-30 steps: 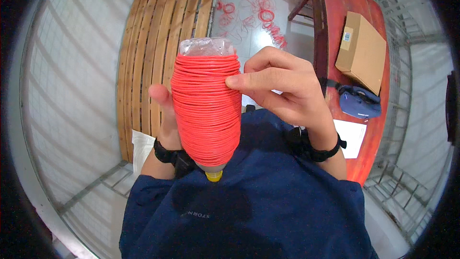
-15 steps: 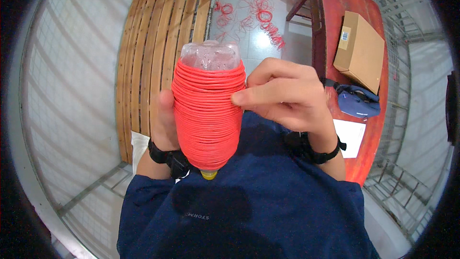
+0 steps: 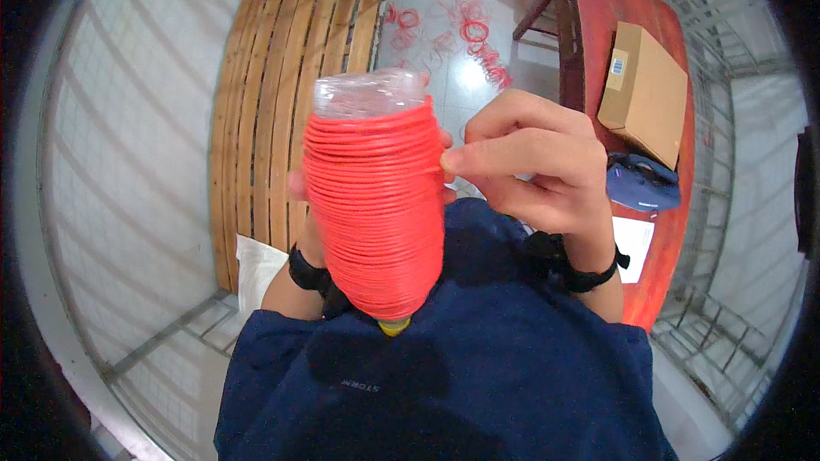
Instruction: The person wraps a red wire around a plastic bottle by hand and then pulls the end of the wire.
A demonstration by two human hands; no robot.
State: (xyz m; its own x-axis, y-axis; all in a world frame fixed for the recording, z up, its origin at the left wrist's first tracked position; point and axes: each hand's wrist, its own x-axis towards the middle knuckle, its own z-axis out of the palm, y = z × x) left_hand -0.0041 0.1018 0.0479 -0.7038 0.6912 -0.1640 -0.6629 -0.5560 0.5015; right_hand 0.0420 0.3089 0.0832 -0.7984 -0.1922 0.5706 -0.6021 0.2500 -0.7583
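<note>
Nearest lay the navy T-shirt (image 3: 512, 367), and just above it the yellow cap (image 3: 394, 327) of a clear plastic bottle (image 3: 369, 92), held tilted in mid-air with its cap toward the chest and its base away. Red cord (image 3: 376, 205) wrapped it in close turns, leaving the base end bare. The left hand (image 3: 309, 235) grasped the bottle from beneath, thumb on one side and fingertips showing on the other. The right hand (image 3: 542, 162) had thumb and index finger closed, seemingly on a strand at the coil's side, near the base end.

The step in hand looked like working that strand around the bottle; whether on or off, I could not tell. The next move would seem to call for a firm left hold and light, even tension.

Farther off, a red wooden surface (image 3: 602, 43) bore white paper (image 3: 634, 243) toward its near end; a blue pouch (image 3: 642, 183) and cardboard box (image 3: 645, 94) sat by its right edge. Beyond, loose red coils (image 3: 473, 32) lay on the floor, between a slatted bed's (image 3: 256, 119) right edge and the surface's left edge.
</note>
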